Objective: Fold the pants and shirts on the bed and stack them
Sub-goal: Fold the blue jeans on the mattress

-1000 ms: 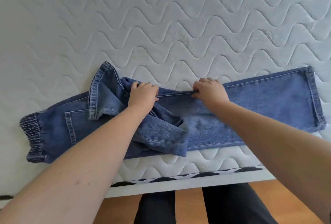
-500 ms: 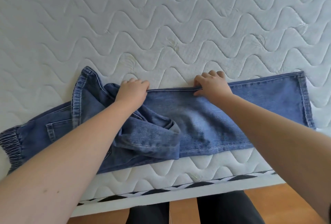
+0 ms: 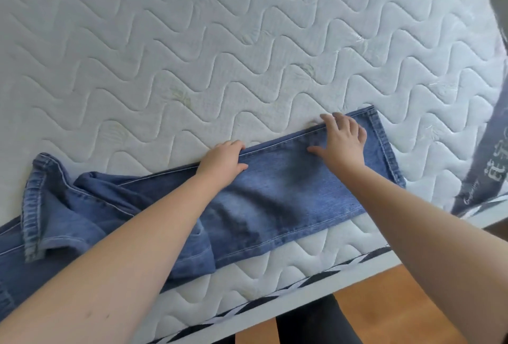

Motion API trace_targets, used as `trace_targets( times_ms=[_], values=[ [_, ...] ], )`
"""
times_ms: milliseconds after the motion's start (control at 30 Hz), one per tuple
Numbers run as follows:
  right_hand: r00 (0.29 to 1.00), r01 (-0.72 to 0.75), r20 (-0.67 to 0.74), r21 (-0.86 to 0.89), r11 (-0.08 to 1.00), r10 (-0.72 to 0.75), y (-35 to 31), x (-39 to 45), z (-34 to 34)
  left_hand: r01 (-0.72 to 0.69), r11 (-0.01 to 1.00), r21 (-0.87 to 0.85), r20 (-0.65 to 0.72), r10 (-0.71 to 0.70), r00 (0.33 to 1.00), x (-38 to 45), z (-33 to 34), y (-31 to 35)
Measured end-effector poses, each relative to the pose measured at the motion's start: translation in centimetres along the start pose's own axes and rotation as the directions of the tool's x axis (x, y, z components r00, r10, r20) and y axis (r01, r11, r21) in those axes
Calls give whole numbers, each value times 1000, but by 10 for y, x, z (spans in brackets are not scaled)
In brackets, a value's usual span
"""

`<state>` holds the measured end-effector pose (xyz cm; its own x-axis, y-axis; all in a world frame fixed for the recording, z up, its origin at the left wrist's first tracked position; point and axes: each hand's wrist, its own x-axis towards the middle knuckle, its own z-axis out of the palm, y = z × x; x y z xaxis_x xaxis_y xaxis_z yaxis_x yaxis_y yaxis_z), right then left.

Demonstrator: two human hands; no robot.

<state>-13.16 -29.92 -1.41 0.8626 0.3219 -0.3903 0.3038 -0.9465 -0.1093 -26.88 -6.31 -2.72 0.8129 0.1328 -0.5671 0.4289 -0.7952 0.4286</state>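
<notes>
A pair of blue jeans (image 3: 275, 195) is lying across the near edge of a white bed (image 3: 192, 55) with wavy stitching. The jeans are stretching from far off to the left of both hands over to just past the right hand.

The left hand (image 3: 221, 162) is resting on the far edge of the jeans leg. Its fingers are curling over that edge and the thumb is pressing on the cloth, so it is gripping the edge. To the left of this hand the jeans are lying bunched and rumpled, with one leg end (image 3: 34, 206) flipped up and showing its stitched hem.

The right hand (image 3: 341, 143) is lying on the same leg, to the right of the left hand and well apart from it. Its fingers are spread out and flat, pressing down on the cloth. The fingertips are reaching just to the far edge of the leg. The other hem (image 3: 384, 146) is sitting just beside this hand, on its right.

Between the two hands the cloth is lying smooth and flat.

Below the arms, the side of the bed is showing a black and white band (image 3: 288, 288). Under that, a wooden floor (image 3: 384, 302) and dark trouser legs (image 3: 316, 327) are showing.
</notes>
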Motion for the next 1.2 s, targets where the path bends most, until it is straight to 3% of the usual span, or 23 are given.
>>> trace_targets(
  times_ms=[67, 167, 233, 333, 500, 633, 867, 1033, 1133, 1200],
  values=[
    [986, -169, 6, 122, 978, 169, 32, 4, -5, -14, 1000, -8, 5, 14, 1000, 15, 6, 24],
    [906, -417, 60, 290, 861, 418, 76, 17, -14, -9, 999, -32, -18, 8, 1000, 36, 13, 54],
    [871, -490, 118, 293, 821, 478, 98, 28, -19, 18, 998, -64, -23, -19, 1000, 49, 16, 72],
    [905, -424, 187, 343, 838, 381, 118, 39, -24, 39, 993, -107, -47, -44, 998, 65, 18, 97],
    [939, -305, 3, 474, 826, 345, 127, 45, -29, 42, 997, -63, -172, -53, 984, 84, 17, 116],
    [949, -297, 37, 438, 848, 314, 132, 45, -25, -35, 997, 66, -225, 49, 973, 86, 24, 113],
    [892, -436, 210, 160, 886, 401, 167, -8, -9, 28, 997, 69, -278, -8, 961, 88, 25, 122],
    [881, -461, -26, 170, 871, 472, 152, -26, -4, 24, 999, 44, -323, -9, 946, 57, 19, 117],
    [894, -364, -176, 252, 897, 413, 120, -42, 0, 11, 1000, 6, -337, -9, 941, 30, 9, 91],
    [917, -269, -197, 334, 903, 346, 89, -54, 6, 17, 1000, -21, -345, -24, 938, 9, 2, 67]
  ],
)
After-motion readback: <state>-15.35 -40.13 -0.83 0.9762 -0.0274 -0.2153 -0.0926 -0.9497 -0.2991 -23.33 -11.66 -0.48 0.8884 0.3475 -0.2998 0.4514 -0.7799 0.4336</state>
